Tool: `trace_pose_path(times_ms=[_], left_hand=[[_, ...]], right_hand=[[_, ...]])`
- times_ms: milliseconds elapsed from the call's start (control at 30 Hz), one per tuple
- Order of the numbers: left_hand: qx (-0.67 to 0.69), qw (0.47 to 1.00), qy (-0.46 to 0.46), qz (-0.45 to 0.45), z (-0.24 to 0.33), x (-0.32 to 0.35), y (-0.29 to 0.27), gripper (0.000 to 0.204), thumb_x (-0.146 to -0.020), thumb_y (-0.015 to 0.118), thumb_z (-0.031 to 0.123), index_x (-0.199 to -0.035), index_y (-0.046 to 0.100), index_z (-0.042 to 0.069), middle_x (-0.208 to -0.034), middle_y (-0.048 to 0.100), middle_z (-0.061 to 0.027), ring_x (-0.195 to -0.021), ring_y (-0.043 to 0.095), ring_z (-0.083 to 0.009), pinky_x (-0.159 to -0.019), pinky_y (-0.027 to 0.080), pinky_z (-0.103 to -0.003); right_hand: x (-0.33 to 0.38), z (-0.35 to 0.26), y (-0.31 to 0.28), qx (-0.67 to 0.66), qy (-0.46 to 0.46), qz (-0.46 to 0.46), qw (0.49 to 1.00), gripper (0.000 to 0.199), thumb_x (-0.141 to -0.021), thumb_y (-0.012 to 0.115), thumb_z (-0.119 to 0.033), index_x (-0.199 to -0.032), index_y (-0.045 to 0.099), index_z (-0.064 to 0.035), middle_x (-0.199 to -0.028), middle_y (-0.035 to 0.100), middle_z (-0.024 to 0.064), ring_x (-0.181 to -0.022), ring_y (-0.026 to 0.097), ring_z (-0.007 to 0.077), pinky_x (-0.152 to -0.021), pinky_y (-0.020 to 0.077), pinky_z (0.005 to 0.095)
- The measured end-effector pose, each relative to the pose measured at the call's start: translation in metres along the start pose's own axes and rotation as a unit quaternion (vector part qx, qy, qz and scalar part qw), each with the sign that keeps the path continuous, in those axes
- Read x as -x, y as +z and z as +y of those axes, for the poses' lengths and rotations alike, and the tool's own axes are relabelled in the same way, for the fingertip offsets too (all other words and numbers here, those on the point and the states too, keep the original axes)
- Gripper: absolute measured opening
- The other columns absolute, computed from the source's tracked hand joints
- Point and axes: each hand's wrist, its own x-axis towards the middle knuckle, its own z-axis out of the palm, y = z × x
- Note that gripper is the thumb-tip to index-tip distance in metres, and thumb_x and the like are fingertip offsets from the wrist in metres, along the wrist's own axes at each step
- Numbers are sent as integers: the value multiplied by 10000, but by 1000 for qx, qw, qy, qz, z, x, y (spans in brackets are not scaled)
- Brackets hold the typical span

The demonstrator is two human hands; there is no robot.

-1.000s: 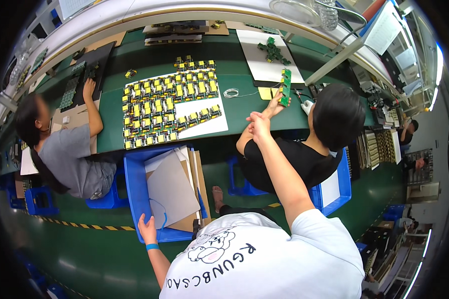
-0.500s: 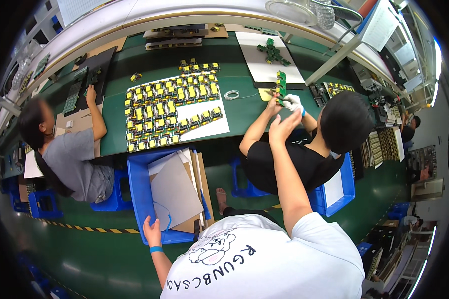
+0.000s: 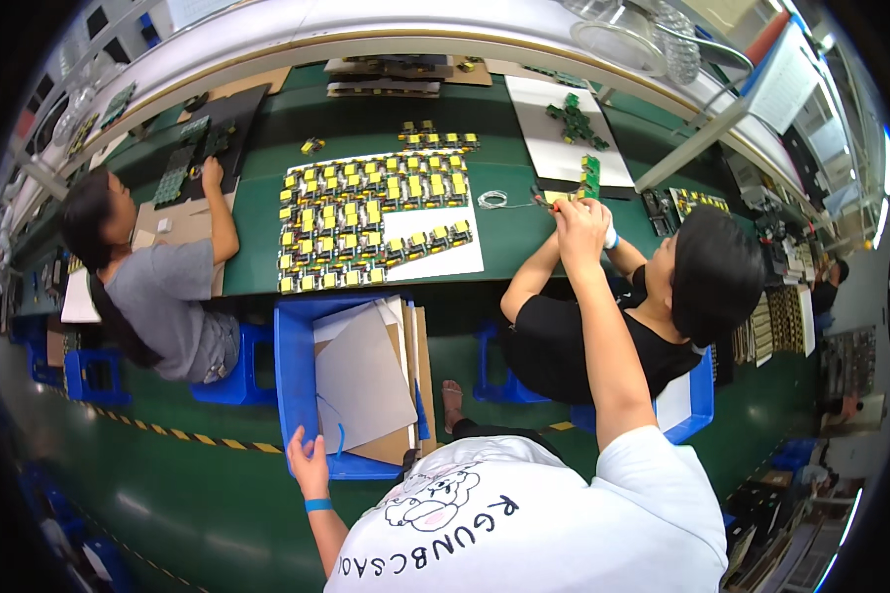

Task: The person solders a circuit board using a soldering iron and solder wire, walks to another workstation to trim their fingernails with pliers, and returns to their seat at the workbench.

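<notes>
Right hand (image 3: 580, 219) closed on green board (image 3: 590, 178) above bench (image 3: 509, 242), reaching over seated co-worker (image 3: 663, 296) | left hand (image 3: 310, 465) spread on blue bin (image 3: 292, 381) rim | step: board apparently being handed over | next: a steady release.

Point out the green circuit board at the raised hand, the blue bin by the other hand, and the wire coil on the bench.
green circuit board (image 3: 590, 176), head view, its upper half.
blue bin (image 3: 295, 376), head view, left wall.
wire coil (image 3: 492, 199), head view, the loop.
</notes>
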Motion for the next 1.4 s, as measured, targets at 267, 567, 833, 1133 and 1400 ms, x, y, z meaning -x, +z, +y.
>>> trace_pose_path(times_ms=[267, 567, 833, 1133, 1400], left_hand=[[-8, 927, 371, -52, 275, 34, -20, 851, -702, 777, 269, -1375, 355, -36, -1375, 373, -219, -1253, 389, -386, -1039, 337, -440], [-115, 928, 350, -62, 284, 69, -34, 999, -661, 797, 300, -1427, 252, -35, -1288, 403, -218, -1223, 396, -373, -1036, 318, -455], [288, 904, 223, -225, 238, 83, -51, 718, -772, 647, 149, -1388, 329, -36, -1167, 479, -197, -1075, 511, -283, -939, 420, -431], [509, 660, -53, -550, 224, 85, -69, 521, -909, 577, 282, -1287, 461, -58, -1071, 585, -146, -890, 632, -232, -815, 522, -328], [174, 929, 187, -267, 237, 99, -66, 887, -697, 816, 335, -1341, 349, -58, -1218, 505, -177, -1020, 584, -274, -901, 483, -372]], right_hand=[[4, -184, -144, -704, 241, -318, 587, 158, -911, 601, -121, -934, 651, 27, -752, 624, 22, -725, 590, 81, -688, 452, 203], [24, -257, -217, -724, 291, -428, 456, 175, -900, 622, -129, -981, 661, 23, -777, 659, 51, -757, 600, 99, -730, 463, 228], [46, -250, -220, -621, 28, -306, 721, 248, -868, 659, -135, -1055, 656, 27, -1002, 658, 102, -911, 602, 144, -840, 458, 294], [59, -255, -235, -759, 216, -465, 403, 156, -875, 659, -111, -952, 684, 22, -1018, 633, 111, -984, 575, 190, -881, 442, 311], [73, -261, -237, -698, 181, -393, 571, 138, -877, 641, -83, -951, 690, 23, -1019, 610, 83, -958, 566, 140, -858, 453, 279]])
